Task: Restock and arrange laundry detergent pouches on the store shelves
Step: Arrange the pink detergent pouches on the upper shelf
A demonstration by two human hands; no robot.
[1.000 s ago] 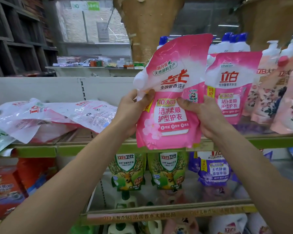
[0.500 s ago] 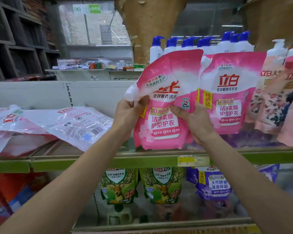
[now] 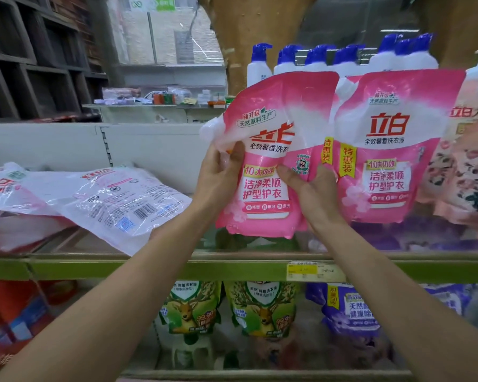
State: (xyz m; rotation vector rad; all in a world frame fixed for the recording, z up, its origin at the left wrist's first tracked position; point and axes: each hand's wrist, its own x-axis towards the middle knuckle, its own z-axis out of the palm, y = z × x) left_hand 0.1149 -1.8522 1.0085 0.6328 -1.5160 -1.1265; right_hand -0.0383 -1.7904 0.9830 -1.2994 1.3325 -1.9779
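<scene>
I hold a pink detergent pouch (image 3: 262,172) upright over the upper shelf (image 3: 155,267), its bottom close to the shelf surface. My left hand (image 3: 218,180) grips its left edge just below the white spout corner. My right hand (image 3: 312,191) grips its right edge, thumb across the front. A second, matching pink pouch (image 3: 389,150) stands upright directly to the right, its left edge just behind the held pouch. Two pale pouches (image 3: 113,199) lie flat on the shelf's left side.
Floral pouches (image 3: 464,172) lean at the far right, white bottles with blue caps (image 3: 315,62) behind. A yellow price tag (image 3: 312,271) sits on the green shelf lip. Below stand green deer pouches (image 3: 260,307), a purple pouch (image 3: 351,310) and red packs (image 3: 17,307).
Both hands have carried the held pouch forward and down over the shelf, closer to the standing pink pouch. The view has tilted up, revealing the blue-capped bottles.
</scene>
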